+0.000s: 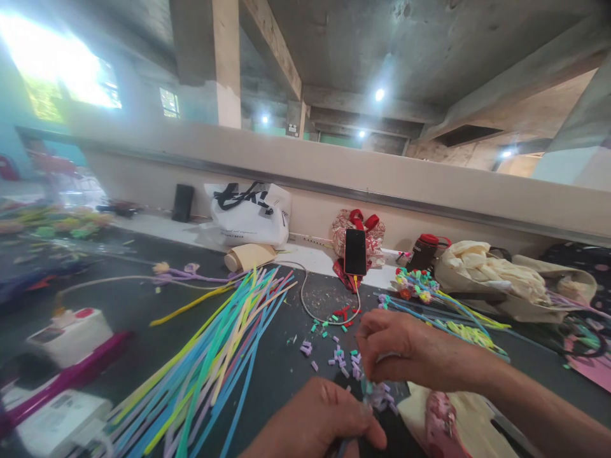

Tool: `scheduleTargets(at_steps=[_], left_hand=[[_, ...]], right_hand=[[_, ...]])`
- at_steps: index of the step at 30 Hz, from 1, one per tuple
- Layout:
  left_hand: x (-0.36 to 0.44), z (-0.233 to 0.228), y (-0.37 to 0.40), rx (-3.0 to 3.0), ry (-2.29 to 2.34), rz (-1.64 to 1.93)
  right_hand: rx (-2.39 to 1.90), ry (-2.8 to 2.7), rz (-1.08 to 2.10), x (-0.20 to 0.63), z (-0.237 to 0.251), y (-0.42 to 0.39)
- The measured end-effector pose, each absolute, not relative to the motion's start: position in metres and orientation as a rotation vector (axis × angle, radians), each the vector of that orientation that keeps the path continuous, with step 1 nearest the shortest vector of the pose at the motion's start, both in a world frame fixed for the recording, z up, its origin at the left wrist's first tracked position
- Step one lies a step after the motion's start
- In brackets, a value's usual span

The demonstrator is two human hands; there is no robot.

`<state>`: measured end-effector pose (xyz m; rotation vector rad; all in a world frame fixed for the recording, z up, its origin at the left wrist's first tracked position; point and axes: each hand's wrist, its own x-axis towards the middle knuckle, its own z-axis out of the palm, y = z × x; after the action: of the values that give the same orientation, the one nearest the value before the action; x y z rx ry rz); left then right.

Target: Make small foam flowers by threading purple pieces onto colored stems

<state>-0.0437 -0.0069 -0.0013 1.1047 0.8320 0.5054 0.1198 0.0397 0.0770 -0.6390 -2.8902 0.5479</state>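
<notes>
Hovering near purple pieces (356, 367), right grip (398, 343) curled.

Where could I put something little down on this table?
There's bare dark tabletop between the colourful strips and the scattered purple bits, and another patch between the yellow strip and the white box. It's crowded by the right hand, and along the wall, where bags stand.

Coloured stems (203, 362) cut off below; item (366, 388) between hands (327, 413) blurred.
</notes>
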Motion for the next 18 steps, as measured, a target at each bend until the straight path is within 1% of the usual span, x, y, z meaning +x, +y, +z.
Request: scheduleTargets(at_steps=[10, 18], left_hand=[[-0.046, 0.003, -0.010, 1.152, 0.884, 0.510], [-0.044, -0.010, -0.007, 1.157, 0.795, 0.575]], right_hand=[[-0.630, -2.942, 0.274, 0.116, 0.079, 0.032], [-0.629, -3.061, 0.033, 0.109, 0.089, 0.022]])
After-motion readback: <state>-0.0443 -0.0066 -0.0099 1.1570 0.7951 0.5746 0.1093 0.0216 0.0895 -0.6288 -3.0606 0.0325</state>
